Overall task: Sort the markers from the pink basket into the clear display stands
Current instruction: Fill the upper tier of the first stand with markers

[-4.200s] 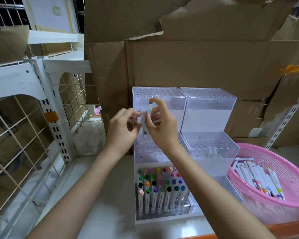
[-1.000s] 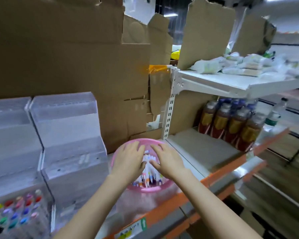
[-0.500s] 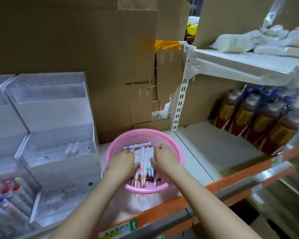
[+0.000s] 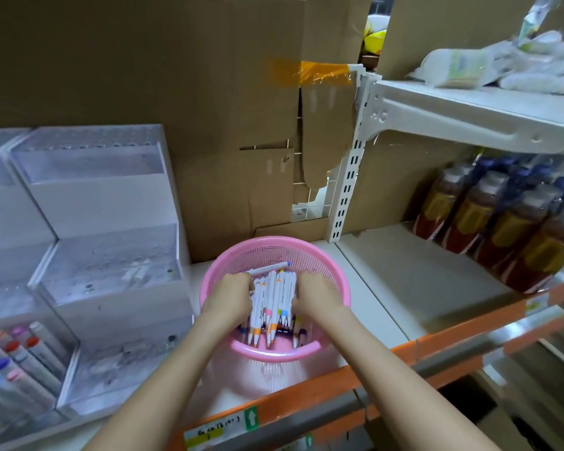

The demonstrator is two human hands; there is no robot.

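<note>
markers (image 4: 274, 301) are clasped in a bundle by the curled left hand (image 4: 232, 294) and right hand (image 4: 316, 296) in the pink basket (image 4: 310, 253); the ends should be kept aligned before lifting.

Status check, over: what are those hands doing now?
Left hand, right hand: both in pink basket, fingers curled on markers between them. Clear stand waits left. Nothing in the way.

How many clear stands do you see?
2. One stand is just left of the basket; the other stand is beside it at the left edge, partly cut off. More may be hidden.
</note>
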